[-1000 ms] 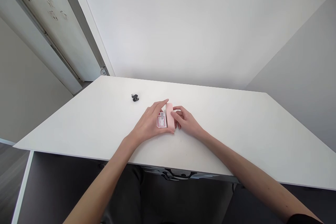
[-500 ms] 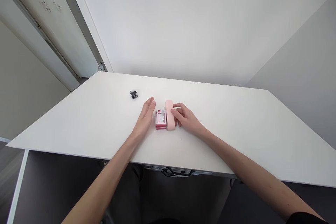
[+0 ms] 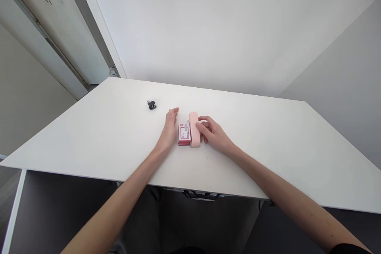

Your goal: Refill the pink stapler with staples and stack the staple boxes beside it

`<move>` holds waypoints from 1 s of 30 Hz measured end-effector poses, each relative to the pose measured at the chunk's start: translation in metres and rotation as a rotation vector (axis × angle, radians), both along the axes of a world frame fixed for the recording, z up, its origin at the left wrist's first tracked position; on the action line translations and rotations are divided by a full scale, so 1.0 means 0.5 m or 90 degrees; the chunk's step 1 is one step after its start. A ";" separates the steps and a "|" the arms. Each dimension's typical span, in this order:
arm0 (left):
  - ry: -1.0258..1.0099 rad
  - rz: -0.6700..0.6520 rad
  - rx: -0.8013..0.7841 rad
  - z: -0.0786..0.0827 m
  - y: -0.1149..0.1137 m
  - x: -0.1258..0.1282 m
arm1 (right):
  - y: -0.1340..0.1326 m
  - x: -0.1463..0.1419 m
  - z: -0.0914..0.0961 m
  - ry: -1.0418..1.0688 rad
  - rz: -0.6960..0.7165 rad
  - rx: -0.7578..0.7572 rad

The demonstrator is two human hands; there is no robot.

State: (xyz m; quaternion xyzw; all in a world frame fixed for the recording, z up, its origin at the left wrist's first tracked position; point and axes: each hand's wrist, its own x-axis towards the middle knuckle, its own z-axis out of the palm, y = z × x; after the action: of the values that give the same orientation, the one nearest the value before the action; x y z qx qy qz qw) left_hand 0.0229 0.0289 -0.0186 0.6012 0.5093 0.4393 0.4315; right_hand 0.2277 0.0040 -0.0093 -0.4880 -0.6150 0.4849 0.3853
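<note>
Two small red-and-white boxes [image 3: 184,135] seem to lie stacked on the white desk. Along their right side stands a pink stapler [image 3: 194,130], pressed close against them. My left hand [image 3: 170,129] rests on its edge at the left of the boxes, fingers stretched out and palm facing them; it touches or nearly touches their side. On the stapler's right is my right hand [image 3: 210,131], its thumb on the top edge and its fingers bent against the side, partly hidden. Farther back on the left lie black binder clips [image 3: 151,105].
The white desk [image 3: 268,147] reaches to a pale wall [image 3: 214,27] behind. Its front edge runs just below my forearms, with a black handle-like part [image 3: 199,195] beneath. A door frame [image 3: 98,20] rises at the far left.
My left hand has moved right, closer to the boxes, and its fingers have turned inward. The boxes and stapler appear slightly farther right, with my right hand still at the stapler. The view has shifted slightly.
</note>
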 end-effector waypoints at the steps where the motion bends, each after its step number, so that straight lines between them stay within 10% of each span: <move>1: 0.033 0.023 0.031 0.004 0.004 -0.013 | 0.000 0.000 0.000 -0.001 -0.001 0.000; 6: 0.352 0.152 0.251 0.019 0.042 -0.104 | 0.001 0.001 0.000 -0.006 0.001 0.002; 10: 0.495 0.191 0.231 0.006 0.078 -0.150 | -0.001 -0.001 0.003 0.002 0.003 -0.007; 30: 0.431 -0.139 0.280 0.027 0.024 -0.102 | -0.001 -0.004 0.013 -0.005 0.003 -0.003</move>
State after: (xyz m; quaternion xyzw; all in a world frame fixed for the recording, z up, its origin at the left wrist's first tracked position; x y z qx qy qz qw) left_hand -0.0280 0.0409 -0.0051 0.8400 0.4497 0.2666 0.1452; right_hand 0.2258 0.0038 -0.0030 -0.4892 -0.6166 0.4855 0.3804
